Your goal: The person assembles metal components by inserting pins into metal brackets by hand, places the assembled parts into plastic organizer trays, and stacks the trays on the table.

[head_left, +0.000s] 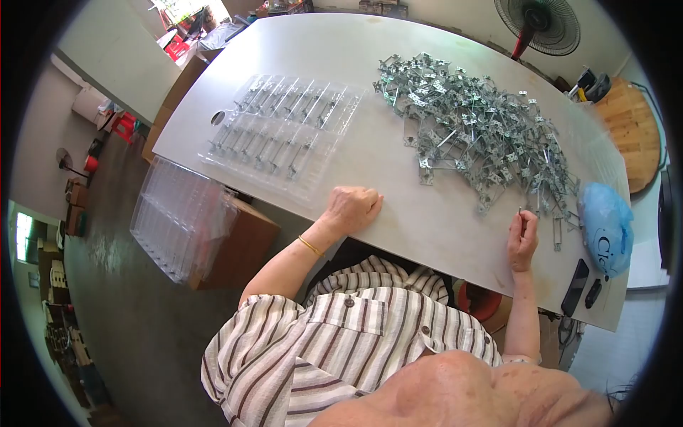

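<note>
My left hand [354, 208] rests in a fist at the table's near edge, back of the hand up. Whatever its curled fingers may enclose is hidden. To the right, my right hand [523, 242] is closed in a pinch, with a tiny metallic tip showing above the fingers, too small to name. Beyond it spreads a heap of metal brackets [491, 132], tangled together. One bracket [557, 233] lies apart, just right of my right hand. Left of the heap is a clear plastic tray [324, 160] with metal parts in rows of slots.
Stacked clear trays [178, 213] stand on a cardboard box [242, 242] left of the table. A blue plastic bag [605, 228], a phone [575, 287] and a small black object [593, 292] lie at the right edge. Behind the table stands a fan [538, 25].
</note>
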Tool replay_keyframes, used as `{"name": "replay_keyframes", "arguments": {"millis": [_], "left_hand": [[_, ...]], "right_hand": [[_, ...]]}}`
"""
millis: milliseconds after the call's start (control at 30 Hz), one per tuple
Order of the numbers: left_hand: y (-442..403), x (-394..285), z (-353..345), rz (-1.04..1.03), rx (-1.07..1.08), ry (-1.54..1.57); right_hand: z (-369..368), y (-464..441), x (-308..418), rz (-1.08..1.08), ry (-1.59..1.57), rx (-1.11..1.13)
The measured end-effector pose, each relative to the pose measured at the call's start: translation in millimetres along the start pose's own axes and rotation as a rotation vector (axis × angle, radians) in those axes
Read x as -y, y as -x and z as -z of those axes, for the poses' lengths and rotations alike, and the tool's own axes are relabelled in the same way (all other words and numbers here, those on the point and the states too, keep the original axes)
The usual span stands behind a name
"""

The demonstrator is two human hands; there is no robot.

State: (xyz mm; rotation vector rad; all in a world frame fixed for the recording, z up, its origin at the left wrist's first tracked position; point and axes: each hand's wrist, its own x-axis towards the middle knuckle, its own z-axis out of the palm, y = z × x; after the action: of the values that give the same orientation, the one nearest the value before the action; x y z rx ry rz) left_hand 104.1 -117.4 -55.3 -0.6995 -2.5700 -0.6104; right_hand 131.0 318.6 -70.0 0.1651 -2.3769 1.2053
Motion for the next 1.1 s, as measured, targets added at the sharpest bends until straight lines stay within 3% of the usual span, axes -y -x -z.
{"name": "replay_keyframes", "arguments": {"millis": [133,433,1100], "left_hand": [[-1,-2,-1,-0.003,-0.030,0.013],[2,-2,2,-0.004,-0.039,0.047],[1,-2,-5,-0.004,0.031,0.035]], "right_hand": [[-2,-4,-1,-0.035,0.010,-0.013],[-9,-3,14,0.184,0.248,-0.003],[-12,-6,6,0.079,0.290,-0.006]]}}
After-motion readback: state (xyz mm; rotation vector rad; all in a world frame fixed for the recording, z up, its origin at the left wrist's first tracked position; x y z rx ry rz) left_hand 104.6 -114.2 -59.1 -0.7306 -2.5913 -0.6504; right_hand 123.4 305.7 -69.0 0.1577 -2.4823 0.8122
